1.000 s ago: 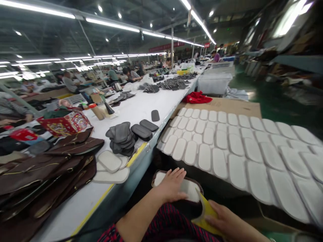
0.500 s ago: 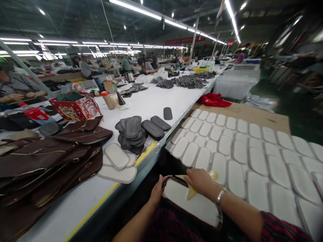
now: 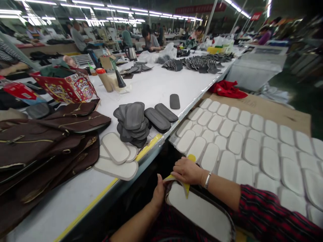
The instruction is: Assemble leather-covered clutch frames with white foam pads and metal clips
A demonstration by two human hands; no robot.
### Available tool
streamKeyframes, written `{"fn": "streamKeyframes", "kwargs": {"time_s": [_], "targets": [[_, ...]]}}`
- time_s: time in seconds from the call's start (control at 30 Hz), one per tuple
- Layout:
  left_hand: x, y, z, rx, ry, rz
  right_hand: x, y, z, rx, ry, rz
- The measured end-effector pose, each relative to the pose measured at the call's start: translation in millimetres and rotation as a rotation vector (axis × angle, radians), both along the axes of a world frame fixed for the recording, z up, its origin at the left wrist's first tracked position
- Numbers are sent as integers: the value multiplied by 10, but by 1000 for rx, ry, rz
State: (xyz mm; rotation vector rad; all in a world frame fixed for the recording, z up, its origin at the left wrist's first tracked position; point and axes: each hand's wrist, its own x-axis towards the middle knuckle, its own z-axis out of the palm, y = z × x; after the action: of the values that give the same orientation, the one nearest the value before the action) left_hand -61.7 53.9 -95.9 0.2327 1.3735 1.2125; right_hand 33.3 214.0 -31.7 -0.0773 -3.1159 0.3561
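Note:
In front of my lap lies a white oval panel [image 3: 199, 208] with a dark brown leather rim standing up round it, like the base of a bag. My left hand [image 3: 158, 193] grips the rim at its near-left end, thumb raised; its other fingers are partly hidden. My right hand [image 3: 188, 170] is closed on a yellow flat piece [image 3: 187, 189], thin and pointed, whose kind I cannot make out. One corner points down onto the panel, and a rounded yellow end shows above the knuckles. The yellow piece reaches across to the left hand's thumb.
Many white oval panels [image 3: 236, 142] lie in overlapping rows on cardboard at right. On the white table [image 3: 156, 85] are stacked dark grey oval pieces [image 3: 135, 116], loose white panels [image 3: 116, 148] and brown leather bags [image 3: 50, 144]. A red cloth [image 3: 228, 89] lies beyond. Co-workers sit farther back.
My view has tilted down and shifted. The right hand has moved left along the rim, closer to the left hand, carrying the yellow piece. The left thumb now points upward.

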Motion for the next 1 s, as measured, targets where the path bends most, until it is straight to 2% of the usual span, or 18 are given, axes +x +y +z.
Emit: {"fn": "streamKeyframes", "kwargs": {"time_s": [0.1, 0.2, 0.33, 0.43, 0.53, 0.67, 0.77, 0.83, 0.9, 1.0], "targets": [[23, -27, 121, -99, 77, 107, -42, 46, -6, 8, 25, 96], [47, -75, 215, -50, 190, 136, -55, 66, -15, 1, 54, 159], [49, -114, 256, 86, 316, 30, -8, 69, -36, -41, 69, 215], [30, -103, 265, 223, 275, -115, 79, 43, -32, -85, 16, 189], [-4, -79, 277, 289, 209, -255, 193, -40, 4, -116, -59, 100], [-82, -28, 304, 296, 100, -348, 359, -202, 105, -96, -126, -42], [-156, 52, 330, 278, -14, -393, 573, -251, 234, -36, -178, -249], [-197, 130, 337, 252, -99, -391, 821, -235, 339, -35, -221, -391], [-223, 222, 329, 226, -94, -417, 1156, -223, 442, -156, -269, -449], [-229, 355, 303, 221, -16, -513, 1688, -348, 570, -542, -308, -556]]}}
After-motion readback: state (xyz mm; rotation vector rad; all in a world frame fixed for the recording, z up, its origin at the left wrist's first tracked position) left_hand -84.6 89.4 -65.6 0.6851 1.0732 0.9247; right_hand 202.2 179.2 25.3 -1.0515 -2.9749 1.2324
